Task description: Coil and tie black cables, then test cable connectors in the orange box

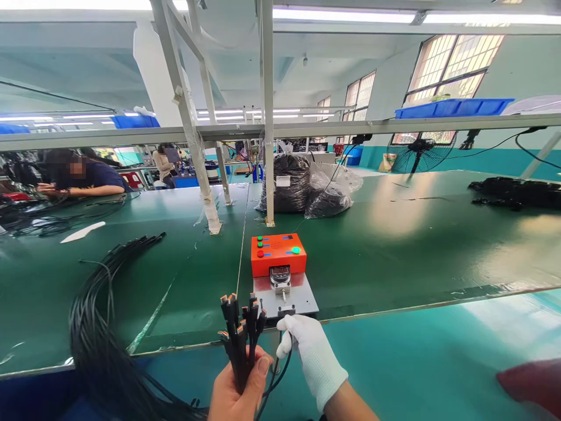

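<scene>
My bare left hand (241, 383) is closed round a bunch of black cables (240, 345), their plugs with orange tips pointing up. Beside it, my right hand (307, 351) wears a white glove and pinches a black cable (284, 368) at the front edge of a metal plate. The plug end is hidden by the fingers. On that plate (302, 292) sits a small gauge with a dark display (279, 275). Behind the gauge stands an orange box (278, 254) with green and red buttons, one of them lit green.
A long bundle of black cables (94, 310) hangs over the table's front edge on the left. White posts (268, 117) rise from the green table (377, 257). Plastic bags (291, 184) stand behind the box. Dark items (517, 193) lie far right; a person (87, 175) sits far left.
</scene>
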`<state>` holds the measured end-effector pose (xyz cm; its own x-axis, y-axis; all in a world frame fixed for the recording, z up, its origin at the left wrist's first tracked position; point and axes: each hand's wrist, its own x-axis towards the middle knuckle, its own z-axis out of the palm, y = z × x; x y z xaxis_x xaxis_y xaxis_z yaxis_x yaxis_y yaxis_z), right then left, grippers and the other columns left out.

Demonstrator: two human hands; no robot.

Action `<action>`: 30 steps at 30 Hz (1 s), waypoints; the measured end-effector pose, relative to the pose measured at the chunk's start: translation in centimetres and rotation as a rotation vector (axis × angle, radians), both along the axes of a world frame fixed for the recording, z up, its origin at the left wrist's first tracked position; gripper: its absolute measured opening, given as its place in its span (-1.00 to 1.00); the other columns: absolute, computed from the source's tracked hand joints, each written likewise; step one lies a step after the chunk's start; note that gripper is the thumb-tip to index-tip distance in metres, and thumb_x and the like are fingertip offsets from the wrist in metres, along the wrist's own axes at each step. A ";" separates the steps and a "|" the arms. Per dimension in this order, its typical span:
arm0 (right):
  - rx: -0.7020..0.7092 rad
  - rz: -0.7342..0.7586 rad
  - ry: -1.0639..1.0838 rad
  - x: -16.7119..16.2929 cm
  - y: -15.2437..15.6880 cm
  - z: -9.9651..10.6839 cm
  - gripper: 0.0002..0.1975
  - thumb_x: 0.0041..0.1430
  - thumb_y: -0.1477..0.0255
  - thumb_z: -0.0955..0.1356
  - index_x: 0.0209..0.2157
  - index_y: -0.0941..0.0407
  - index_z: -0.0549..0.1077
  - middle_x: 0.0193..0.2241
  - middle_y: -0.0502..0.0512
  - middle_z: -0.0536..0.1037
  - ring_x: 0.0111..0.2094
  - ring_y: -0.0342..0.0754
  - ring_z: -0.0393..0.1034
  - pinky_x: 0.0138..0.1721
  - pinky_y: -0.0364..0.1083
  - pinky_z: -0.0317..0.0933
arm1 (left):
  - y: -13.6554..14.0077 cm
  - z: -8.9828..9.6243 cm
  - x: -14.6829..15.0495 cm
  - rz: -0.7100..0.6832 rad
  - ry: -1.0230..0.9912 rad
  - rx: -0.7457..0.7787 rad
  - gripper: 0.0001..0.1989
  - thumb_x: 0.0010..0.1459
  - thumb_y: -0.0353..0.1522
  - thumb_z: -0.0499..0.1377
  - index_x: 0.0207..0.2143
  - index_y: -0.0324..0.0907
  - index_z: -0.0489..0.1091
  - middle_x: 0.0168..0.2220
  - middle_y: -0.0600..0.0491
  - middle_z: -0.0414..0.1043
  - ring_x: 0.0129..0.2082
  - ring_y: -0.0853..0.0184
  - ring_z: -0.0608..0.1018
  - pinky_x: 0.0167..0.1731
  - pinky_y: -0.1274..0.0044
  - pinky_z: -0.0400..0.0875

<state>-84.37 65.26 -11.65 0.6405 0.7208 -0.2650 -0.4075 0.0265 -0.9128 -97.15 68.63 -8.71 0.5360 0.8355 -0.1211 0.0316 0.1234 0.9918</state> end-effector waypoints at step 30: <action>-0.041 -0.081 -0.083 -2.3 -3.6 4.1 -0.71 0.03 0.23 0.30 -0.60 0.13 0.30 -0.76 -0.03 0.36 -0.68 -0.19 0.15 -0.59 -0.18 0.05 | 0.3 1.1 -0.5 0.042 -0.141 -0.155 -0.57 -0.13 -0.06 0.27 -0.40 -0.27 0.50 -0.63 0.11 0.39 -0.64 0.45 0.35 -0.60 0.63 0.26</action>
